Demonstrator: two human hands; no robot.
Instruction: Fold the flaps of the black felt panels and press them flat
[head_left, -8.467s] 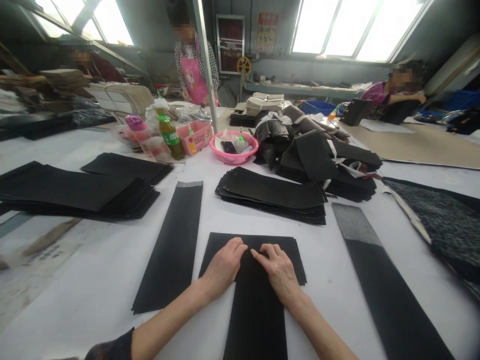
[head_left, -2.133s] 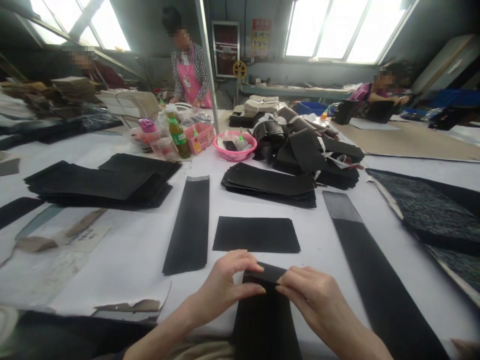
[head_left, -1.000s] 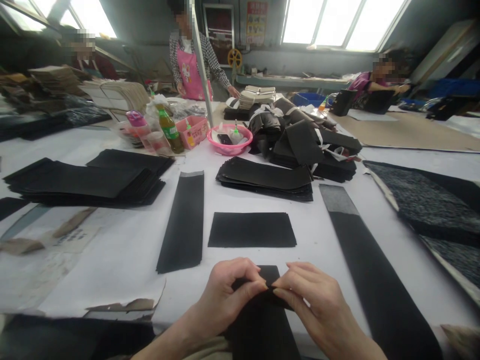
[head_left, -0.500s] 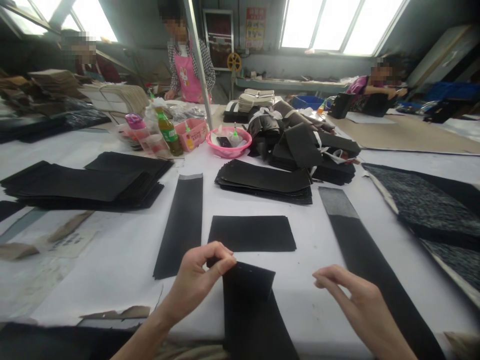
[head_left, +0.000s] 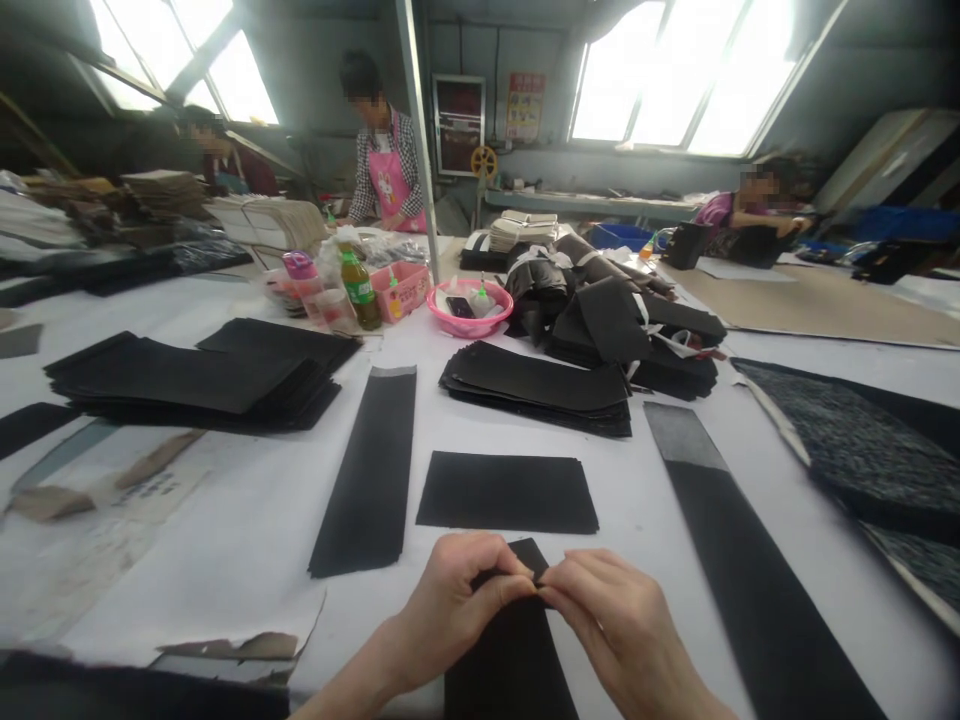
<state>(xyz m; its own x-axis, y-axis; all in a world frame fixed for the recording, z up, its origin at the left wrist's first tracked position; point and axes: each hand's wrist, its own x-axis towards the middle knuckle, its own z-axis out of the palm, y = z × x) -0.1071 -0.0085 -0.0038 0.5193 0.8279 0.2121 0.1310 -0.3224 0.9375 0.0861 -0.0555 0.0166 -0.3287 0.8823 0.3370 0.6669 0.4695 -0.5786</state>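
Close in front of me, my left hand (head_left: pixel 476 595) and my right hand (head_left: pixel 619 610) meet fingertip to fingertip. Both pinch the edge of a thin black piece of sheet material, mostly hidden by the fingers. Under them runs a black strip (head_left: pixel 514 665) toward the table's near edge; where the held piece ends and this strip begins is hard to make out. Just beyond the hands lies a small black rectangular stack (head_left: pixel 510 490). A long black strip (head_left: pixel 367 470) lies to the left, and another strip (head_left: pixel 750 560) with a grey end to the right.
Black sheet stacks lie left (head_left: pixel 195 375) and centre (head_left: pixel 536 385). Behind them are a pink basin (head_left: pixel 469 322), a green-labelled bottle (head_left: pixel 360 290) and a tied black bundle (head_left: pixel 637 330). Dark textured material (head_left: pixel 877 430) covers the right. Several people work farther back.
My right hand has moved left to join my left hand at the black piece and now pinches it. My left hand has shifted right and slightly down. The camera view has tilted slightly.
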